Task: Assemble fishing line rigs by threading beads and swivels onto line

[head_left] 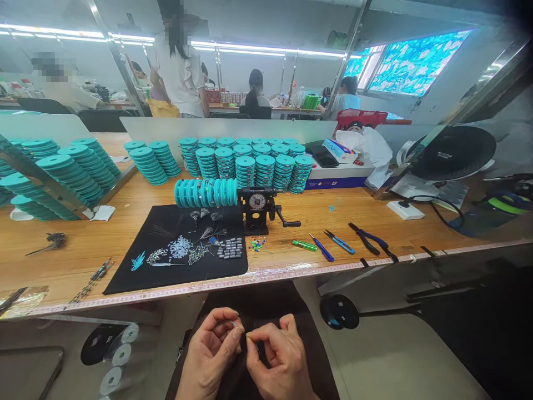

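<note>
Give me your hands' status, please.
Left hand pinching pale piece, too small to identify. Right hand pinched shut alongside, contents unclear. Black mat beyond, not obstructing.

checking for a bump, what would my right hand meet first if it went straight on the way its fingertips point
Most likely the left hand: the right hand angles toward it, and the two nearly meet in the picture, though depth there is hard to judge.

on my end the thin sliver (234, 324) looks whitish. i see teal spools (265, 169), a plain black mat (175, 275), brown wood grain across the bench (353, 208), dark blue and black pliers (362, 233), and a bright blue curtain (420, 64) with white flowers.
</note>
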`<state>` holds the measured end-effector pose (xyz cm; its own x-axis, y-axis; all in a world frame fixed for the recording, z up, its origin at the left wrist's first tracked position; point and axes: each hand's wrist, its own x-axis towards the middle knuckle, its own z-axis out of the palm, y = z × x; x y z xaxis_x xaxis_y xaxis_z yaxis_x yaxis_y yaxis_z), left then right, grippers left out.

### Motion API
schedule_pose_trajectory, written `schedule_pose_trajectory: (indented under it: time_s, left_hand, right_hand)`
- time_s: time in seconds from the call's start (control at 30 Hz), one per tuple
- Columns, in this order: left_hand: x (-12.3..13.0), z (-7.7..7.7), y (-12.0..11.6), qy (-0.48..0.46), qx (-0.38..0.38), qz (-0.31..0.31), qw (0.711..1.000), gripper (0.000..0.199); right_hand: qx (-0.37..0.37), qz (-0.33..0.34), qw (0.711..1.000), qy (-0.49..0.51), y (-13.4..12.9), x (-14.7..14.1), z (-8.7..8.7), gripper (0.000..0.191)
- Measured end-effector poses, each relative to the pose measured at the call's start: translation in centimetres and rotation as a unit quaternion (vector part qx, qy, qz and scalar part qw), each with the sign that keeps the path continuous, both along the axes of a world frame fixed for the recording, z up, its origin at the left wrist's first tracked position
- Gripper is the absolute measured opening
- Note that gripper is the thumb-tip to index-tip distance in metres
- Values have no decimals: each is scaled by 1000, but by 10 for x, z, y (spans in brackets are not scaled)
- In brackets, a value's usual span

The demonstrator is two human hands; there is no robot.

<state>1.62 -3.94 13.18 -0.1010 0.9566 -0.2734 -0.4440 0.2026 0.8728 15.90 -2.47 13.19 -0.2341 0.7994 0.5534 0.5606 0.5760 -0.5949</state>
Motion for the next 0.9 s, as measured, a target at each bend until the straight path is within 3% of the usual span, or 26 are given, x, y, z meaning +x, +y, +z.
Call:
schedule_pose_trajectory:
  time_s: [0.37, 0.9]
  left_hand:
    - [0, 2, 0, 16, 8, -9, 1000, 28]
    - [-2, 0, -2, 2, 0, -16, 1000, 27]
  right_hand:
    - [-19, -13, 1000, -5, 1, -2, 6, 17]
    - [3, 0, 1000, 5, 0, -1, 2, 15]
